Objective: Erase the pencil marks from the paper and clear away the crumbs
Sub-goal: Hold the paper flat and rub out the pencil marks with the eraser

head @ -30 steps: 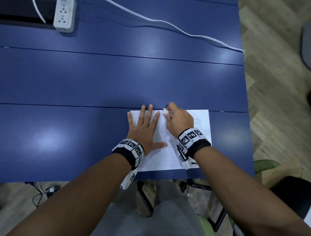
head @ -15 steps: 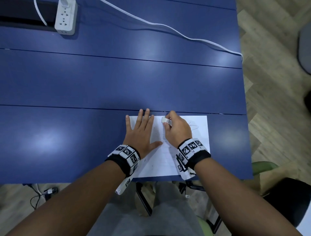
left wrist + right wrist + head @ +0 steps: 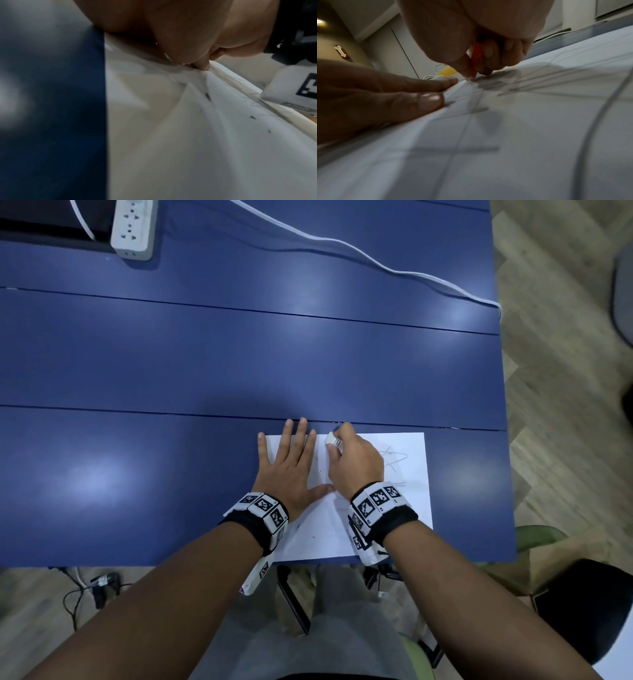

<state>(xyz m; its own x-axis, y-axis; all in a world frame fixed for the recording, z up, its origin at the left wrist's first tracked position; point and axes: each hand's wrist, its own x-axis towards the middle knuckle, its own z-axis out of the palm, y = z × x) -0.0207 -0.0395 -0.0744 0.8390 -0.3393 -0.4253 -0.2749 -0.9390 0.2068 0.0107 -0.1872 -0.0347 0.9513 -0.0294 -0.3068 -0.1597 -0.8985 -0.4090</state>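
The paper (image 3: 407, 508) lies at the near edge of the blue table (image 3: 171, 481), toward its right end, with dark crumbs (image 3: 208, 96) scattered on its lower part. The left hand (image 3: 291, 474) presses flat on the sheet's left side, fingers straight and spread, tips reaching past the far edge. Just beside it the right hand (image 3: 356, 462) has its fingers curled around an eraser (image 3: 334, 441) (white with a barcode from above, orange from the wrist view) near the paper's far edge. Pencil marks (image 3: 394, 460) show right of that hand. At the far-left corner sits a power strip (image 3: 133, 229), and a white cable (image 3: 359, 251) runs toward the right edge.
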